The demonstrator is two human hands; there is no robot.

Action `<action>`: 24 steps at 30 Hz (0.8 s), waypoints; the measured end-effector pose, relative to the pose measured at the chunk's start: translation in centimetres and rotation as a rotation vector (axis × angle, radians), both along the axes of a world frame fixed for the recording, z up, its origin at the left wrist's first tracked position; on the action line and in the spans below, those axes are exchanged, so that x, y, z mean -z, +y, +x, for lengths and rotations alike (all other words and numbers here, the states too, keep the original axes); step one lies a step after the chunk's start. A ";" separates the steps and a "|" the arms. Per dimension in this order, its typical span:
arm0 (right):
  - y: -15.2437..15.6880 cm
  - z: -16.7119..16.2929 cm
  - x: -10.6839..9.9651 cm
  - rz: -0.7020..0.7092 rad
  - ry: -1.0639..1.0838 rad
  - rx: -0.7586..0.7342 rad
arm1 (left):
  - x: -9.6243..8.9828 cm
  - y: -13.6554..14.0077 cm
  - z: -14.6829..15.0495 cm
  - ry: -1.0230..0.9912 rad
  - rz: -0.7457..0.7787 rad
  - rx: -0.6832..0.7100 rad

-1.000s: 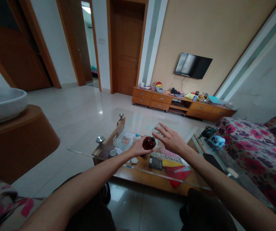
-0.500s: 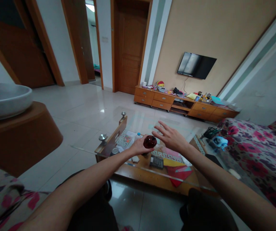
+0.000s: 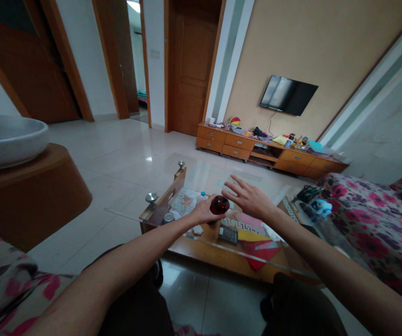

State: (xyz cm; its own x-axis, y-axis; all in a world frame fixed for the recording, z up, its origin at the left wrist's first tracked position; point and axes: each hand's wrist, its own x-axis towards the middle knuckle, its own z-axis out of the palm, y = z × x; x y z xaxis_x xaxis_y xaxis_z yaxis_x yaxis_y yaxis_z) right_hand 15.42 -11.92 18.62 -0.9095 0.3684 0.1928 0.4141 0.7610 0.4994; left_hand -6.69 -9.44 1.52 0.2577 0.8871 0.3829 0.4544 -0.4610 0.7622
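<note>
Your left hand (image 3: 203, 211) is closed around a small dark red bottle (image 3: 219, 205), holding it from the side and below, just above the glass top of the bench (image 3: 172, 193). Your right hand (image 3: 250, 199) is open, fingers spread, palm turned toward the bottle and close beside it, though whether it touches cannot be told. The bottle looks round and glossy, probably glass: rigid, light for its size, likely slick in the fingers and breakable if it drops onto the glass beneath. Its rounded belly is where your left hand has it; the narrow top faces your right hand and seems the natural place for fingertips to pinch. Below both hands, under the glass, lie coloured papers (image 3: 257, 247) and a dark calculator (image 3: 228, 234). A plastic bottle with a blue cap (image 3: 202, 196) lies just beyond your left hand. A flowered sofa (image 3: 372, 224) runs along past your right arm.
</note>
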 end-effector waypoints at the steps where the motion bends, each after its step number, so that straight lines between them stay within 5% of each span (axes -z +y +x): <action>1: 0.0 -0.1 0.0 -0.002 0.001 0.001 | -0.1 -0.1 0.0 -0.001 -0.007 -0.006; 16: -0.3 -0.7 0.1 0.007 0.022 0.018 | -0.7 -0.6 -0.4 -0.010 -0.045 -0.015; 24: 0.0 1.5 4.4 -0.107 0.455 0.252 | -0.1 0.1 -0.8 -0.022 0.028 0.062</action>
